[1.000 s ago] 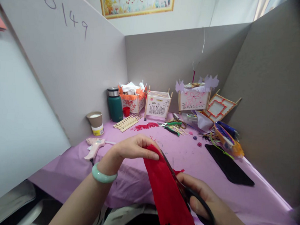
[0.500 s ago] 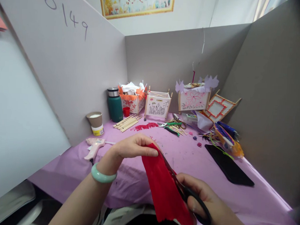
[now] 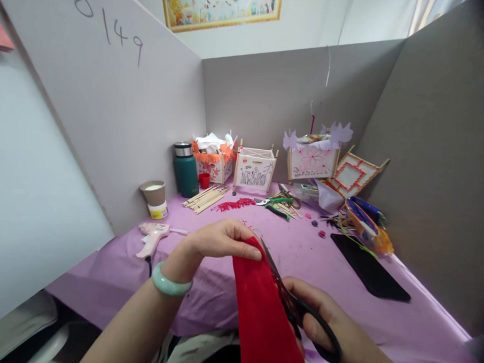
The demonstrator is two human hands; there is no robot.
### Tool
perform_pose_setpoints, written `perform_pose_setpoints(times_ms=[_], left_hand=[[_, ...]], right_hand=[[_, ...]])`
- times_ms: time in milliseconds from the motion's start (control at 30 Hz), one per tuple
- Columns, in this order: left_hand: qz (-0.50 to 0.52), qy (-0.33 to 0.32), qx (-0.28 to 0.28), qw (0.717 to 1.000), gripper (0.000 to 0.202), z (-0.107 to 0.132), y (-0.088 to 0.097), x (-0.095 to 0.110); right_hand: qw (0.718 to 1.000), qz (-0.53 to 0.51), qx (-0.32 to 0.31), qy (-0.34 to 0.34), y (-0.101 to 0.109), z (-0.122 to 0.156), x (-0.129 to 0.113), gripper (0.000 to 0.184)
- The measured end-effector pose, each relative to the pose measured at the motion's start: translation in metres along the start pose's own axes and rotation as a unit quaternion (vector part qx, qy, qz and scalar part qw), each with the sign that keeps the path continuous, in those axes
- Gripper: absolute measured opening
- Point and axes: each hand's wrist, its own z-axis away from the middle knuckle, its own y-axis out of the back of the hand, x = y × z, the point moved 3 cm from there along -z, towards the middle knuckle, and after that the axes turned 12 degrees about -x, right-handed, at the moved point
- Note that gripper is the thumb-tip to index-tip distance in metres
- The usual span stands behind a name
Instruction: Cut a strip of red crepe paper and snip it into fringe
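My left hand (image 3: 219,238), with a pale green bangle on its wrist, pinches the top edge of a strip of red crepe paper (image 3: 260,311) that hangs down toward my lap. My right hand (image 3: 324,319) grips black-handled scissors (image 3: 296,307). Their blades run up along the right edge of the red paper, with the tips close to my left fingertips. The lower part of the paper runs out of view at the bottom.
On the purple table cover (image 3: 380,316) lie a pink glue gun (image 3: 153,234), a paper cup on a glue jar (image 3: 153,196), a green flask (image 3: 185,168), wooden sticks (image 3: 205,197), green-handled pliers (image 3: 275,201), a black phone (image 3: 368,267) and several paper lanterns (image 3: 254,168). Grey partition boards enclose three sides.
The red paper has swung a little to the right and hangs straighter and longer. The scissors have shifted slightly along its right edge. My left hand has barely moved.
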Motion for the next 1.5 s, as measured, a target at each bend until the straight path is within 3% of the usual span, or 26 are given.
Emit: perform_pose_setpoints(times_ms=[600,1500], left_hand=[[0.027,0.008,0.001,1.000,0.022,-0.0015,-0.0030,-0.0010],[-0.011,0.020,-0.012,1.000,0.025,-0.0034,-0.0034,-0.0045]], right_hand=[[1.000,-0.004,0.016,-0.016,-0.0024,-0.0016,-0.0048,0.058],[0.999,-0.009,0.040,-0.006,-0.0016,-0.0061,-0.0034,0.058]])
